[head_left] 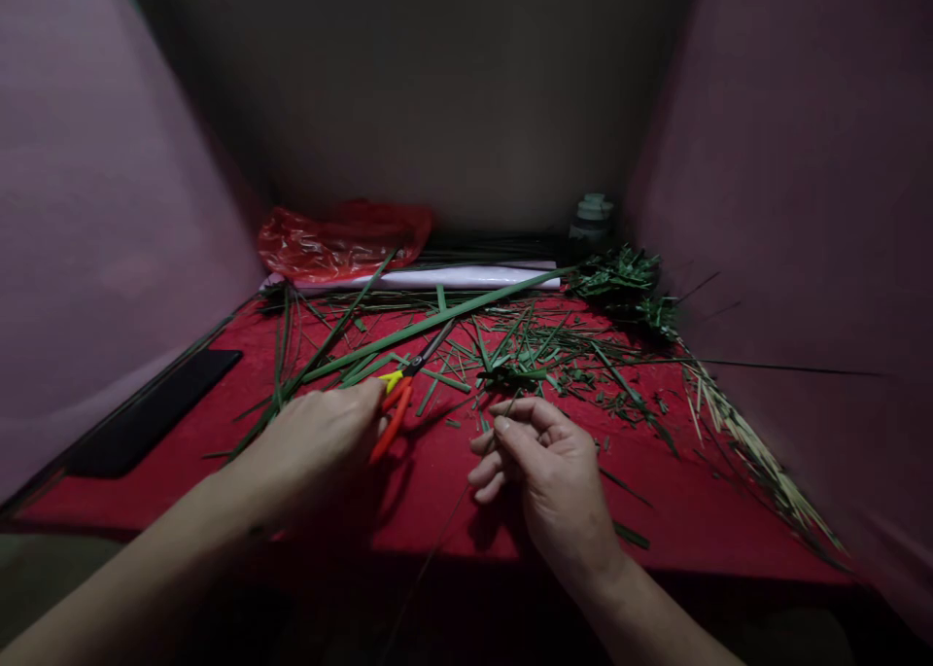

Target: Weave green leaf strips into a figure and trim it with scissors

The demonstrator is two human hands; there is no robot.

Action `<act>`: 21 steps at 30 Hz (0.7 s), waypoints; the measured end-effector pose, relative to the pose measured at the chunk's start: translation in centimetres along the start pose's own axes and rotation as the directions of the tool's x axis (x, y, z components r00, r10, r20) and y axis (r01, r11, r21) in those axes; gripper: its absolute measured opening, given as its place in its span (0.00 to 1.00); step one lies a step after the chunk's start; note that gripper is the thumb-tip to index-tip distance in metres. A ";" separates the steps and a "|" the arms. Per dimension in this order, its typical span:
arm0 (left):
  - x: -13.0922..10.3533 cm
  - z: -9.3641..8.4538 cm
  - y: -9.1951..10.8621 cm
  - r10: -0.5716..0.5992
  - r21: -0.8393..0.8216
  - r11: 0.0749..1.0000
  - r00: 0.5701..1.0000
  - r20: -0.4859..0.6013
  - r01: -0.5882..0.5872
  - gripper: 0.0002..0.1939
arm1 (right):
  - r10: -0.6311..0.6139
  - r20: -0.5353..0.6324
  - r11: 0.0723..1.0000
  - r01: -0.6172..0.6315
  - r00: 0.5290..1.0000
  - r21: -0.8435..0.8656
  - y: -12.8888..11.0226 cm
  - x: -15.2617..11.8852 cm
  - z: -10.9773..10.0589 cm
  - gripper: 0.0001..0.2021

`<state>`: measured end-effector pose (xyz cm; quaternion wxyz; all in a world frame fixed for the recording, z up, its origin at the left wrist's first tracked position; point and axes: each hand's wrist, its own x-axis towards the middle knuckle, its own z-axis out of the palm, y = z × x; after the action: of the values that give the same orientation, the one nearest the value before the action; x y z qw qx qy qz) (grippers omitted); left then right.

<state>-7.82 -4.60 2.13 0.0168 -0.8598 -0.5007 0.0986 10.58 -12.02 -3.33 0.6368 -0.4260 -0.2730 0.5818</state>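
My left hand is closed on scissors with orange-red and yellow handles, its fingers mostly hidden behind the back of the hand. The dark blades point away to the right, towards a long green leaf strip. To the right, thumb and forefinger of my right hand pinch a thin stem, the other fingers loosely curled. Just above the fingertips is a small dark green leafy piece; whether it joins the stem I cannot tell. A fine strand trails below the hand past the table edge.
Cut leaf scraps litter the red tabletop. Behind lie a red plastic bag, a white roll, a pale jar and dark green leafy pieces. A black flat object lies left; pale sticks line the right edge.
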 end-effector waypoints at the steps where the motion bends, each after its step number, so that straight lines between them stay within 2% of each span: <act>1: 0.4 0.1 -0.5 -0.010 0.040 0.999 1.000 0.009 0.010 0.13 | 0.001 0.005 1.000 -0.001 1.000 0.004 0.0 0.0 0.0 0.09; 8: 3.8 0.9 -3.3 -0.142 0.160 0.977 0.990 -0.029 0.144 0.20 | 0.008 0.056 0.995 -0.013 0.998 0.095 0.2 0.1 0.1 0.08; 11: 4.4 1.0 -3.5 -0.125 0.172 0.976 0.990 -0.058 0.133 0.21 | -0.008 0.058 0.989 -0.001 0.998 0.149 0.1 0.2 0.1 0.07; 18: 6.2 1.7 -3.9 -0.089 0.156 0.983 0.996 -0.030 0.093 0.18 | -0.021 0.028 0.970 0.014 0.999 0.244 -0.2 0.1 0.5 0.04; 21: 7.3 1.7 -4.7 -0.090 0.038 0.995 0.991 -0.101 0.094 0.17 | -0.016 0.025 0.970 0.009 1.000 0.244 -0.1 0.1 0.6 0.04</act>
<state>-8.67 3.92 -0.07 0.0647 -0.8390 -0.5363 0.0655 10.11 -11.82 -2.93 0.6841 -0.3351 -0.2107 0.6126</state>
